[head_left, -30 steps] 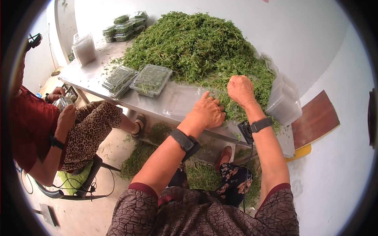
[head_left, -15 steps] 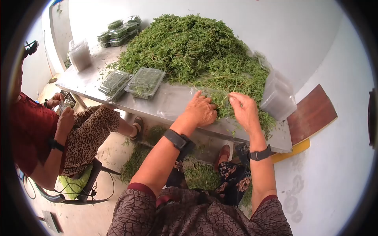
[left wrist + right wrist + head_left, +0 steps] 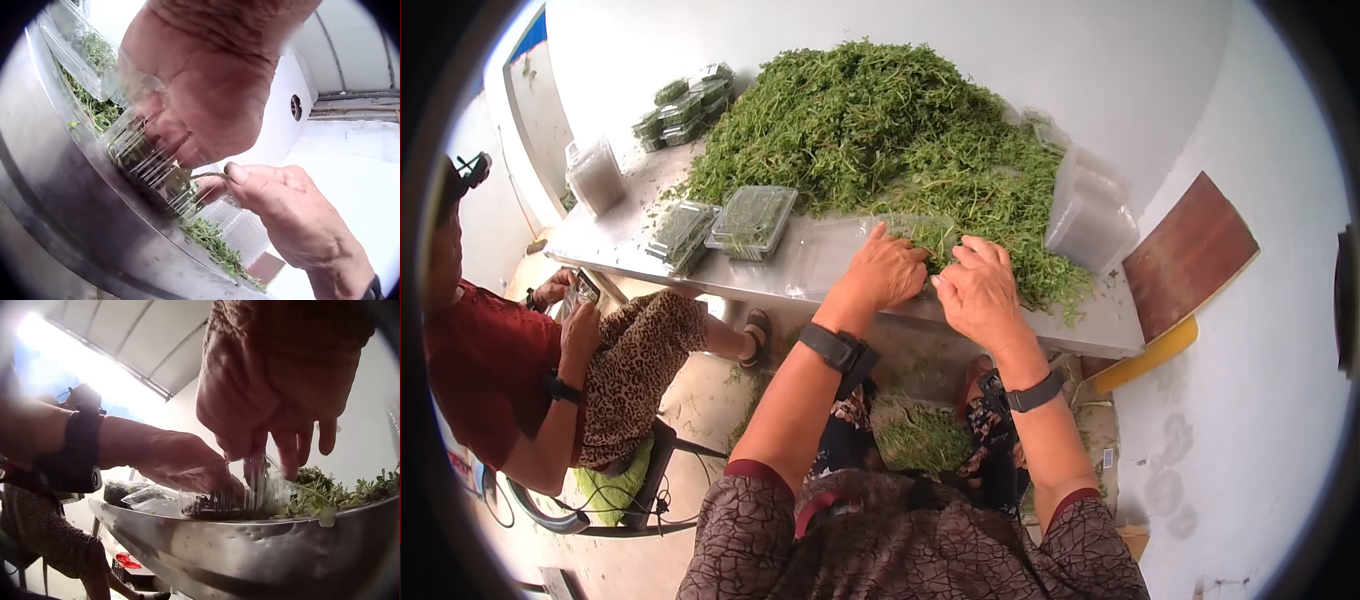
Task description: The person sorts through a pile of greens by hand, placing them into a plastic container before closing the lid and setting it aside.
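Holding clear clamshell box (image 3: pixel 855 255) with my left hand (image 3: pixel 887 268); right hand (image 3: pixel 977 290) fingers loose, tucking greens (image 3: pixel 880 130) in, frame centre.

The person wears a brown crackle-patterned top with maroon cuffs, black wristbands (image 3: pixel 833 347), and floral dark trousers.

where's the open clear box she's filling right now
In the head view the open clear box lies at the near edge of the steel table, under both hands, left of the greens pile and right of two filled boxes.
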A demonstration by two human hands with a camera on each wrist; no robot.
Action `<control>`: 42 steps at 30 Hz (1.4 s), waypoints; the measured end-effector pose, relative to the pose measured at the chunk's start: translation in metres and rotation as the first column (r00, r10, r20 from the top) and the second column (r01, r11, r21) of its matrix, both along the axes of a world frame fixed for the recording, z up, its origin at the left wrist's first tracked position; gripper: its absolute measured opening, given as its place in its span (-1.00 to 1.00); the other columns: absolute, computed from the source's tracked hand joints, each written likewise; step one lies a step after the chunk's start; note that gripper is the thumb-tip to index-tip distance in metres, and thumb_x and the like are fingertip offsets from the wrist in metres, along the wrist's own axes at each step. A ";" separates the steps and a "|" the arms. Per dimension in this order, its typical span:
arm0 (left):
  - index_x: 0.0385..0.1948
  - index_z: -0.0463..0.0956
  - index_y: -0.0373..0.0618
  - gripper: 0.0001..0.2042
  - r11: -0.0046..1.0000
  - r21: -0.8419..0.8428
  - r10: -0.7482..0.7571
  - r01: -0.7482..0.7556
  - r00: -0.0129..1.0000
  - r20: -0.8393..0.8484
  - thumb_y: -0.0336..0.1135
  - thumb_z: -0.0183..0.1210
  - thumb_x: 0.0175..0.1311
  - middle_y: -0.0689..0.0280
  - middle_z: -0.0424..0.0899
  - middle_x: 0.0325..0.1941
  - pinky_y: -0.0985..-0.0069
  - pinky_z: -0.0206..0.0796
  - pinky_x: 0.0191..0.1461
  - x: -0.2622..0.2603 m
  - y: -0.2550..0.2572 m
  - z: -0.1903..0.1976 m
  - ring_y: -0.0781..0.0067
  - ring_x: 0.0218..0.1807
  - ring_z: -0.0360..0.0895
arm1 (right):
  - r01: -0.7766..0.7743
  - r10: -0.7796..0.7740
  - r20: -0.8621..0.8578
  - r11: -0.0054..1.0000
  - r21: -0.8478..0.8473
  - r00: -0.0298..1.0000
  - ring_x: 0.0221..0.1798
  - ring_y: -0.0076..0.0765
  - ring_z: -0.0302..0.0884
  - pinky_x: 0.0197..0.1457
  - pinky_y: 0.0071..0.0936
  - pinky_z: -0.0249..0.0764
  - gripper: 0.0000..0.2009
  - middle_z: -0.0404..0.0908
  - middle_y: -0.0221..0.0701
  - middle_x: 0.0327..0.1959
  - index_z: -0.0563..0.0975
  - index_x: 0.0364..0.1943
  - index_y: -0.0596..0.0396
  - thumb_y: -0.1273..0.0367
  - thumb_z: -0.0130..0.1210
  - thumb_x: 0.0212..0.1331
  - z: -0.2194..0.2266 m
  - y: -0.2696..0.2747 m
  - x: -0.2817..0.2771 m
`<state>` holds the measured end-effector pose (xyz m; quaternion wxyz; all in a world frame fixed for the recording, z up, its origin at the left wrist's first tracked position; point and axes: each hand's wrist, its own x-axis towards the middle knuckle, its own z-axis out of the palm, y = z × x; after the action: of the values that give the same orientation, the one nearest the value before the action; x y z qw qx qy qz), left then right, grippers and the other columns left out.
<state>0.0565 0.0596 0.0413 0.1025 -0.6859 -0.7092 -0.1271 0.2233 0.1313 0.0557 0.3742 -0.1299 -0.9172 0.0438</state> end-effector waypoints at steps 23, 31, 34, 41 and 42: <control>-0.19 0.65 -0.06 -0.64 0.998 0.058 -0.010 0.002 0.992 0.128 -0.14 -0.14 0.34 0.19 0.62 -0.33 0.00 -0.04 0.37 0.004 -0.003 -0.001 0.15 -0.11 0.55 | 0.189 -0.173 0.090 0.958 -0.217 0.981 0.04 -0.07 0.55 0.13 -0.25 0.45 -0.74 0.56 -0.21 0.06 0.58 -0.12 0.18 0.40 0.14 0.09 0.038 0.059 0.005; -0.24 0.67 -0.06 -0.69 0.991 0.135 -0.011 -0.008 0.991 0.134 -0.18 -0.07 0.27 0.21 0.62 -0.40 0.03 0.01 0.35 0.008 -0.003 -0.005 0.17 -0.17 0.57 | 0.431 -0.395 0.345 0.902 -0.031 0.851 0.16 0.01 0.45 0.21 -0.13 0.36 -0.51 0.52 -0.10 0.08 0.45 0.15 0.10 0.24 0.17 0.10 0.059 0.123 -0.027; -0.25 0.67 -0.06 -0.70 0.989 0.149 -0.010 -0.009 0.992 0.129 -0.20 -0.05 0.26 0.21 0.61 -0.41 0.04 0.02 0.35 0.009 -0.003 -0.005 0.18 -0.18 0.57 | 0.499 -0.421 0.477 0.866 -0.041 0.771 0.19 0.00 0.42 0.23 -0.16 0.35 -0.47 0.51 -0.11 0.11 0.42 0.18 0.09 0.20 0.17 0.11 0.060 0.130 -0.043; -0.26 0.68 -0.06 -0.71 0.981 0.195 -0.012 -0.016 0.989 0.144 -0.22 -0.04 0.25 0.21 0.60 -0.43 0.05 0.02 0.36 0.011 -0.004 -0.006 0.17 -0.18 0.57 | 0.498 -0.453 0.550 0.864 0.077 0.701 -0.06 0.03 0.57 -0.01 -0.12 0.48 -0.66 0.62 -0.10 -0.15 0.57 -0.07 0.05 0.32 0.22 0.00 0.024 0.165 -0.053; -0.26 0.68 -0.06 -0.71 0.981 0.194 -0.012 -0.017 0.989 0.145 -0.22 -0.04 0.25 0.21 0.60 -0.43 0.05 0.02 0.36 0.011 -0.004 -0.006 0.17 -0.18 0.57 | 0.498 -0.452 0.552 0.864 0.077 0.701 -0.06 0.03 0.57 -0.01 -0.12 0.48 -0.66 0.62 -0.10 -0.15 0.57 -0.07 0.05 0.32 0.22 0.00 0.019 0.170 -0.054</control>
<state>0.0674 0.0555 0.0355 0.1173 -0.6606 -0.6997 -0.2454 0.1689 0.3011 0.0752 0.0865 -0.3834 -0.9177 -0.0577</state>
